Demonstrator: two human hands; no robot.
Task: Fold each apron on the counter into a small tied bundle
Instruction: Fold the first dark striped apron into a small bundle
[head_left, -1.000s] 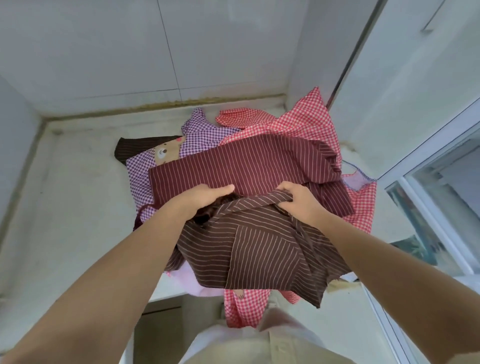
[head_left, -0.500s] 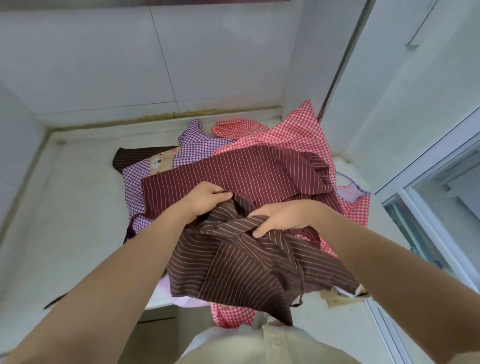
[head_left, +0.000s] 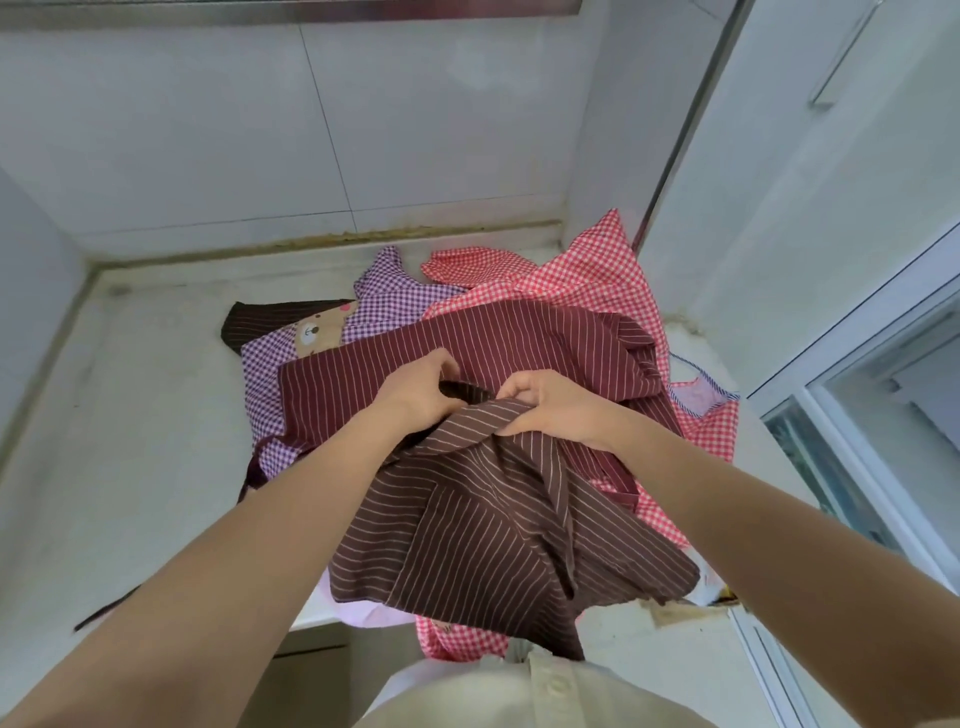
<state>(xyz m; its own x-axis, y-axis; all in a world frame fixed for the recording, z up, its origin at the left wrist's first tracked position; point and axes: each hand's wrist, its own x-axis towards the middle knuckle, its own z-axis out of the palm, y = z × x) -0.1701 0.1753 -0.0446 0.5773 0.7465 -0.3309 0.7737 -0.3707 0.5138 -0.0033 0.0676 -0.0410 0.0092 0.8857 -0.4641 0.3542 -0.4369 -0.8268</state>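
A dark brown striped apron (head_left: 483, 535) hangs in front of me over the counter's front edge. My left hand (head_left: 421, 392) grips its bunched top edge. Close beside it, my right hand (head_left: 550, 408) holds a fold of the same cloth, fingers curled over it. Behind the hands lies a maroon striped apron (head_left: 519, 343) on top of a pile. Under that sit a purple checked apron with a bear patch (head_left: 322, 332) and a red checked apron (head_left: 582, 275).
The pale counter (head_left: 145, 447) has bare surface to the left of the pile. White tiled walls close it in at the back and left. A window frame (head_left: 852, 410) runs along the right. A dark strap (head_left: 104, 613) trails over the counter's front edge.
Both hands have drawn closer together at the top of the brown apron and lifted it slightly. The cloth is more gathered and hangs lower in front.
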